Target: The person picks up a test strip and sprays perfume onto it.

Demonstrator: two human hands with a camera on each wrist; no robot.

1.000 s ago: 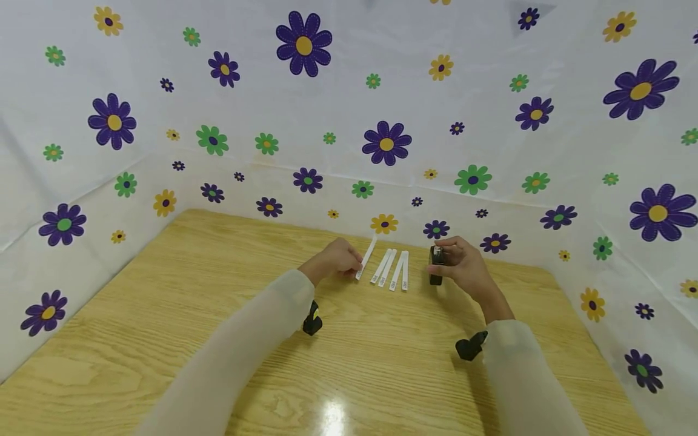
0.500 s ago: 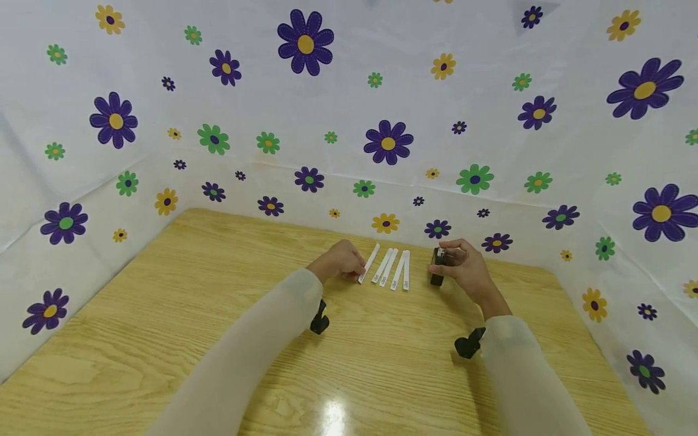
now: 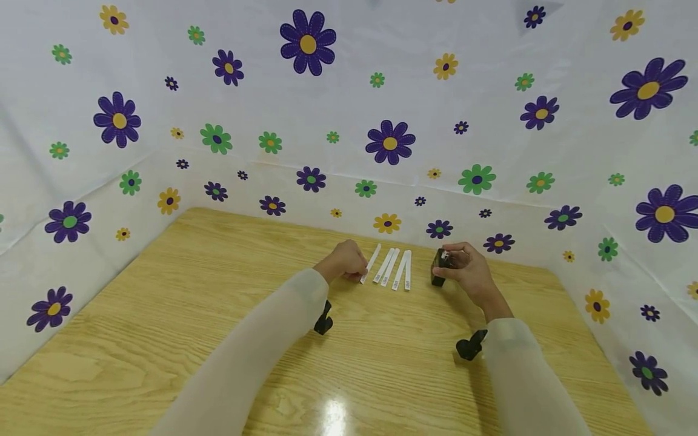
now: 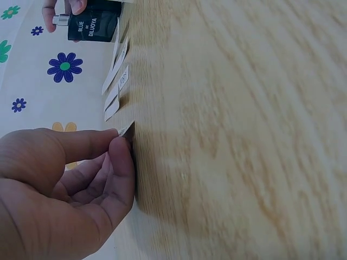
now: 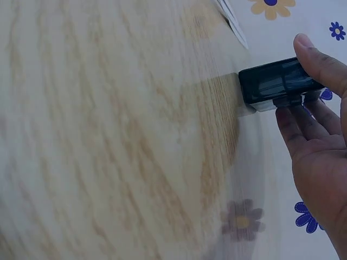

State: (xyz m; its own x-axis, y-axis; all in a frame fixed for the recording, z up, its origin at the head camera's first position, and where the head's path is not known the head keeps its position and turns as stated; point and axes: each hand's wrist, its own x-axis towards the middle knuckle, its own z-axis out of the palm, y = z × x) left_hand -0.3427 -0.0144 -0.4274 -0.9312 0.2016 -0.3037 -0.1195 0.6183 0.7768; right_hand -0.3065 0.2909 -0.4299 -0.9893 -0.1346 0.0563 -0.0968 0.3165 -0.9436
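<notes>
My left hand (image 3: 349, 260) pinches the near end of a white paper test strip (image 3: 372, 259) between thumb and finger, low at the tabletop. In the left wrist view most of that strip is hidden behind the fingers. To its right several more white strips (image 3: 402, 270) with small printing at their near ends lie in a slightly fanned row. Farther right, my right hand (image 3: 469, 272) holds a dark perfume bottle (image 3: 438, 268) upright, thumb on one side and fingers on the other. Its label (image 4: 87, 27) reads "BLUE DE DILUOYA", and a silver spray neck (image 4: 60, 20) shows on top.
A pale wooden table (image 3: 382, 363) spreads out under both arms. White sheeting (image 3: 338, 109) printed with purple, green and yellow flowers rises behind and at the sides. Black wrist-camera mounts (image 3: 470, 345) jut from both sleeves.
My left hand has moved a little right and nearer, drawing its strip closer to the row. The bottle in my right hand has turned slightly, with the hand staying about where it was.
</notes>
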